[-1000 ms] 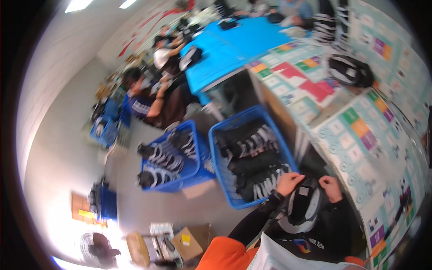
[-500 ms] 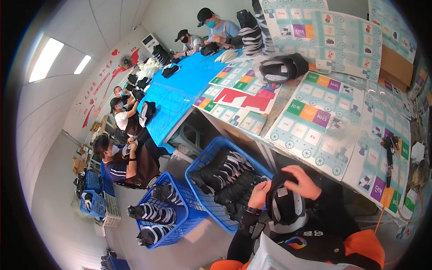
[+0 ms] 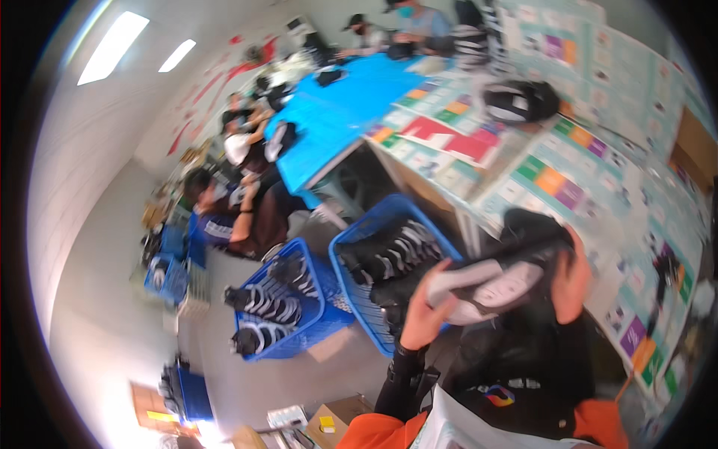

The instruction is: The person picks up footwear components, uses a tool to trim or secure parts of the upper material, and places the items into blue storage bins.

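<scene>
Between my two hands I hold a black cap (image 3: 516, 263) with pale grey-white inside parts, tilted so its open underside partly shows. My left hand (image 3: 427, 308) grips its left end, thumb over the pale edge. At the right end my right hand (image 3: 573, 278) closes round the dark side. Motion blur hides the finer details. Just left of my hands stands a blue plastic basket (image 3: 362, 329), in which stacked black caps with white between them (image 3: 393, 254) lie in rows.
A second blue basket (image 3: 318, 299) of stacked caps stands further left. The worktable (image 3: 557, 179), covered with printed sheets, bears a black cap (image 3: 521, 101). Several people sit around the blue-covered table (image 3: 340, 112). A small cardboard box (image 3: 329, 420) lies near the lower edge.
The cap has been raised and tipped sideways, and my right hand has shifted to its right end. The whole view has swung, moving the surroundings to the right and up.
</scene>
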Demonstrator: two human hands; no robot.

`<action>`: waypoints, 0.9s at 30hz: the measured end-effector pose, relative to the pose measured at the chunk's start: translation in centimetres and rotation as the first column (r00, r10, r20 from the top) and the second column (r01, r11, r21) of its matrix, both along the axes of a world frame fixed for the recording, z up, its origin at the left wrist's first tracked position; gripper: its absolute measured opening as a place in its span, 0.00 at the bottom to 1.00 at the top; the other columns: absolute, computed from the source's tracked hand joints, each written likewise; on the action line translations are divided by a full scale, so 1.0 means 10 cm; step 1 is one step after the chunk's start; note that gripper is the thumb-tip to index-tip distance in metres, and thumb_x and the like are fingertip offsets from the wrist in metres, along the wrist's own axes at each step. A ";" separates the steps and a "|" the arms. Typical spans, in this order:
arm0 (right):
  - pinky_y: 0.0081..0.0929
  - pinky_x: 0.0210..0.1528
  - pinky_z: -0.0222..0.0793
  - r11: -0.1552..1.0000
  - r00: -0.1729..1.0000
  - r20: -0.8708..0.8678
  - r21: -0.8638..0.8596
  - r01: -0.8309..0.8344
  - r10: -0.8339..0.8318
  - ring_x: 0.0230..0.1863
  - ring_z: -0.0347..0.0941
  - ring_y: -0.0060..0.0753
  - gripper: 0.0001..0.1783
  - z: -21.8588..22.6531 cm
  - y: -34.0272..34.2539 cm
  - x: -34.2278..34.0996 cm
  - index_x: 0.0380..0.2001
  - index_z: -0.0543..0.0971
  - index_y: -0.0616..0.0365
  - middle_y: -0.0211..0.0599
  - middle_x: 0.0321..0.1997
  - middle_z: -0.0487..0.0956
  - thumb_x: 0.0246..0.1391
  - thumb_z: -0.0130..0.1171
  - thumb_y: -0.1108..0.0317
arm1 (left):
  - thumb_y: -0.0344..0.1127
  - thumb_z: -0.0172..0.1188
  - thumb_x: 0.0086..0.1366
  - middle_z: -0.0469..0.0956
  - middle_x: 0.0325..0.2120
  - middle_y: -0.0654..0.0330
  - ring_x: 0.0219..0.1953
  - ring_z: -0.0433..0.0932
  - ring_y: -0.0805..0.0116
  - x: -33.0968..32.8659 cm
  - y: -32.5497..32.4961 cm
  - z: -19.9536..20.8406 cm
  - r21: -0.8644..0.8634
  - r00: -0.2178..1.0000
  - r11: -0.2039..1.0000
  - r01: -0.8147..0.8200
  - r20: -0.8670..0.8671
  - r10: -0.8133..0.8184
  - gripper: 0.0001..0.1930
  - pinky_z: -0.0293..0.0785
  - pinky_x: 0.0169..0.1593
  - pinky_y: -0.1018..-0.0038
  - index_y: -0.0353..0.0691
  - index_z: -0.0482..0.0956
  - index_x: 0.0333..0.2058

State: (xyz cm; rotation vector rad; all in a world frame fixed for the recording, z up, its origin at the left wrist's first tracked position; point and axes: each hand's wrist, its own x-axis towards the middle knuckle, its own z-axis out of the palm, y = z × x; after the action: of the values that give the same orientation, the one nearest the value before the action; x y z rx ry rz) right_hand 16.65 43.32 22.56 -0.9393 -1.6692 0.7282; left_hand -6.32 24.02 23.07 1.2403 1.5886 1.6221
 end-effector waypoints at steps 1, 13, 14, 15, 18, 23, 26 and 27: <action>0.36 0.60 0.73 0.996 0.998 0.030 -0.078 -0.051 0.054 0.57 0.81 0.45 0.26 0.04 0.04 0.00 0.67 0.70 0.65 0.56 0.58 0.81 0.66 0.50 0.81 | 0.26 0.62 0.67 0.82 0.50 0.57 0.55 0.77 0.70 0.04 0.18 0.09 0.064 0.987 0.986 -0.151 0.057 0.148 0.20 0.70 0.61 0.72 0.33 0.80 0.58; 0.52 0.64 0.66 0.643 0.375 0.645 0.241 0.727 -0.666 0.60 0.68 0.66 0.22 -0.27 0.95 2.72 0.48 0.74 0.70 0.62 0.56 0.73 0.49 0.61 0.75 | 0.35 0.60 0.72 0.82 0.43 0.47 0.44 0.81 0.40 0.96 2.48 1.60 0.228 0.492 0.958 0.172 -0.863 0.117 0.11 0.78 0.44 0.56 0.34 0.82 0.46; 0.52 0.64 0.66 0.646 0.382 0.644 0.234 0.726 -0.663 0.60 0.68 0.66 0.22 -0.37 1.05 2.83 0.48 0.74 0.70 0.62 0.56 0.73 0.49 0.61 0.75 | 0.37 0.60 0.72 0.82 0.42 0.49 0.42 0.82 0.40 1.04 2.61 1.59 0.259 0.411 0.948 0.182 -0.896 0.166 0.11 0.78 0.42 0.54 0.34 0.82 0.41; 0.53 0.63 0.67 0.665 0.339 0.699 0.258 0.701 -0.629 0.59 0.68 0.65 0.22 -0.53 1.18 2.95 0.48 0.75 0.71 0.61 0.54 0.74 0.50 0.62 0.72 | 0.38 0.61 0.71 0.83 0.40 0.49 0.40 0.82 0.40 1.16 2.71 1.58 0.198 0.369 0.972 0.126 -0.919 0.139 0.11 0.78 0.40 0.53 0.34 0.82 0.37; 0.53 0.61 0.68 0.698 0.259 0.794 0.268 0.664 -0.551 0.58 0.70 0.63 0.22 -0.79 1.58 2.85 0.46 0.77 0.71 0.59 0.52 0.76 0.50 0.64 0.68 | 0.39 0.63 0.69 0.83 0.38 0.48 0.39 0.83 0.41 1.21 2.94 1.52 0.099 0.264 0.987 0.128 -0.962 0.062 0.12 0.79 0.40 0.52 0.35 0.82 0.34; 0.51 0.60 0.68 0.610 0.142 0.835 0.261 0.748 -0.531 0.54 0.75 0.62 0.22 -0.77 1.81 2.86 0.42 0.80 0.74 0.56 0.45 0.81 0.51 0.63 0.63 | 0.42 0.64 0.67 0.84 0.36 0.44 0.39 0.85 0.42 1.36 3.45 1.27 -0.017 0.209 0.988 0.151 -0.977 -0.049 0.14 0.82 0.43 0.52 0.34 0.84 0.35; 0.54 0.58 0.71 0.649 0.421 0.774 -0.018 0.761 -0.473 0.49 0.80 0.62 0.22 -0.41 1.74 2.69 0.42 0.81 0.73 0.55 0.42 0.84 0.52 0.61 0.63 | 0.42 0.63 0.67 0.84 0.36 0.43 0.40 0.85 0.41 1.31 3.50 1.29 -0.051 0.201 0.987 0.155 -0.976 -0.082 0.14 0.82 0.44 0.53 0.34 0.85 0.36; 0.52 0.51 0.75 0.702 0.642 0.585 -0.166 0.693 -0.495 0.44 0.82 0.57 0.20 -0.33 1.57 2.62 0.42 0.81 0.72 0.52 0.39 0.84 0.51 0.61 0.64 | 0.42 0.62 0.68 0.84 0.36 0.43 0.40 0.85 0.41 1.37 3.48 1.28 -0.047 0.200 0.982 0.185 -0.976 -0.084 0.14 0.82 0.44 0.52 0.34 0.85 0.36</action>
State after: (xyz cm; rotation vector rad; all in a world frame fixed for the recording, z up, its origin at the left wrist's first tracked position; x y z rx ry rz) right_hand 42.81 59.04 19.26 -2.0051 -1.4834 0.3356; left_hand 7.38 58.84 35.87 2.7235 1.9275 0.6064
